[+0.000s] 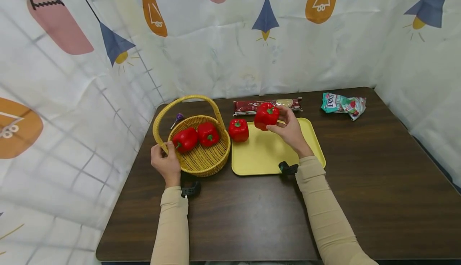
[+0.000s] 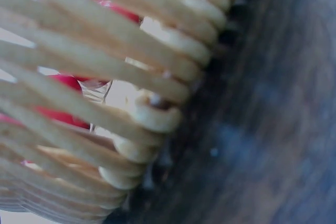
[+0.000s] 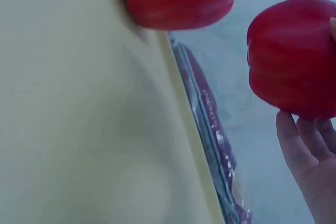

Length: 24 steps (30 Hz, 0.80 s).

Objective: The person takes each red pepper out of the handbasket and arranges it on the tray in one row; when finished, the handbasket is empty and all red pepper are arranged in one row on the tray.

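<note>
In the head view my left hand (image 1: 166, 163) grips the base of the handle of a yellow wicker basket (image 1: 206, 171). Inside it lie two red bell peppers, one on its side (image 1: 185, 140) and one stem up (image 1: 208, 134). My right hand (image 1: 291, 133) holds another red bell pepper (image 1: 266, 116) above a yellow tray (image 1: 259, 161); the right wrist view shows fingertips (image 3: 286, 121) against its skin. A further red bell pepper (image 1: 239, 130) stands at the tray's left edge, beside the basket. Close up, the basket's woven side (image 2: 105, 72) fills much of the left wrist view.
Behind the tray lies a long dark red packet (image 1: 252, 107). A teal and white snack bag (image 1: 343, 105) is at the back right of the brown table (image 1: 371, 185). Beyond the basket's left rim sits a small purple-topped item (image 1: 179, 117). A patterned curtain (image 1: 230, 53) hangs behind.
</note>
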Motion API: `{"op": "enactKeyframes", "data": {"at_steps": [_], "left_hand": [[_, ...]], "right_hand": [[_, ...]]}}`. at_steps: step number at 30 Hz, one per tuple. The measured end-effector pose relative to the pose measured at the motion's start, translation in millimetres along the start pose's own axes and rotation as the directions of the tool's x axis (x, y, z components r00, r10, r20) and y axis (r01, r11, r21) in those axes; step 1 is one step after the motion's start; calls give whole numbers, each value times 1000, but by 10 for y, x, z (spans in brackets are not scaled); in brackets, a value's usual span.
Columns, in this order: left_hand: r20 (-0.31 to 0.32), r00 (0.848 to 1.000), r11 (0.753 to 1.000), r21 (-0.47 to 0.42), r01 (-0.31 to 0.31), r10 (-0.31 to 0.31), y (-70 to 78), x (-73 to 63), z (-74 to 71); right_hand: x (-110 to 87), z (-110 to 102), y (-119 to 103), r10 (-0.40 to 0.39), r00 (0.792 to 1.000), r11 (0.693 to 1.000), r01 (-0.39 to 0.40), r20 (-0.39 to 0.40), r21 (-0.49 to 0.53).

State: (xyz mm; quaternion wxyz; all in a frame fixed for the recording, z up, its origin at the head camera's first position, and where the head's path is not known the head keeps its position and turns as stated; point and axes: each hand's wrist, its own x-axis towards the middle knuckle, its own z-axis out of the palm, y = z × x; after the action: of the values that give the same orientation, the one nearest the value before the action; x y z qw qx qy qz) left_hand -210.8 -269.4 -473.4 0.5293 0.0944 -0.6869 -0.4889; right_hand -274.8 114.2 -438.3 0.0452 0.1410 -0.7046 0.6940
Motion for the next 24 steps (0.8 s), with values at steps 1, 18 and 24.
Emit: {"op": "enactKeyframes", "data": {"at_steps": [1, 18, 24], "left_hand": [[0, 1000, 1000, -8, -1, 1, 53, -4, -1], [-6, 1000, 1000, -28, 14, -14, 261, -15, -15], [-2, 1000, 999, -40, 19, -19, 251, -27, -15]], "right_hand": [[2, -15, 24, 6, 1000, 1000, -6, -20, -20], [18, 35, 225, 148, 989, 960, -147, -15, -238], [16, 62, 245, 184, 982, 947, -169, 32, -274]]}}
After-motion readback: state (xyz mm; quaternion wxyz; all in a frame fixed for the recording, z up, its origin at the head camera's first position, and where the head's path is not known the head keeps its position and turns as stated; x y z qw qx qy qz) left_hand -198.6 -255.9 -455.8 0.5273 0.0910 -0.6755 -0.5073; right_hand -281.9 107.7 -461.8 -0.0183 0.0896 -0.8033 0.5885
